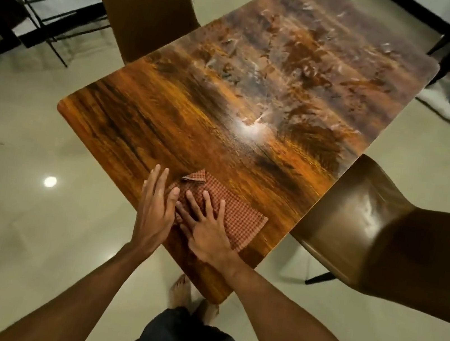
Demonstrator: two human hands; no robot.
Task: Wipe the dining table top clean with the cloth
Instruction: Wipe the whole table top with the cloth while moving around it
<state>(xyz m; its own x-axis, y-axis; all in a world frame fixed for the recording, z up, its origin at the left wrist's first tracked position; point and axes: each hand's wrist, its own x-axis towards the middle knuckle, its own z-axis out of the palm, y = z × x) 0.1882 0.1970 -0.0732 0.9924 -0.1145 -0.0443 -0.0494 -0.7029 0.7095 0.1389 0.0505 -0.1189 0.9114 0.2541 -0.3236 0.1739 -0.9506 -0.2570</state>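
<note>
A red checked cloth (235, 216) lies flat on the near end of the glossy brown dining table (227, 111), one corner folded over at its far tip. My right hand (204, 229) rests palm down on the cloth's near left part, fingers spread. Beside it, my left hand (155, 209) is flat with fingers straight, its thumb side touching the cloth's left edge and the table. Neither hand grips the cloth. The far half of the table top shows pale smeared streaks and a lamp's bright reflection.
One brown chair (138, 3) stands at the table's far left side and another brown chair (386, 225) is close at the right. A black metal rack (47, 3) stands by the left wall. My bare feet (184, 290) are on the tiled floor under the near corner.
</note>
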